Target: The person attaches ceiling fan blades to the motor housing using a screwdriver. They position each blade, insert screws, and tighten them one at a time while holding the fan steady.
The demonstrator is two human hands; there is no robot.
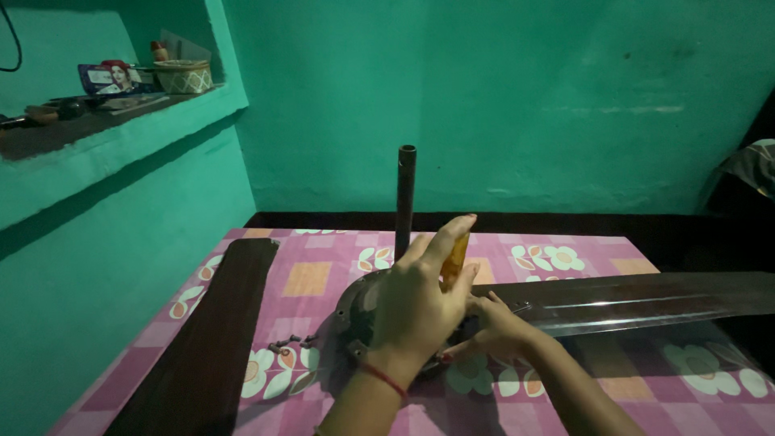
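The left hand (420,303) grips an amber-handled screwdriver (454,260) standing nearly upright, tip down; the right hand (494,327) steadies the long dark metal fan blade (638,300) lying crosswise.

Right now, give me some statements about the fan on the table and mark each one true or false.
1. The left hand holds an orange-handled tool. True.
2. A dark rod lies flat on the cloth. False: it stands upright from the fan body.
3. A loose blade lies on the table's left side. True.
4. The right hand rests on the wall shelf. False: it is down by the fan body, beside the attached blade.
5. Small screws lie on the cloth. True.
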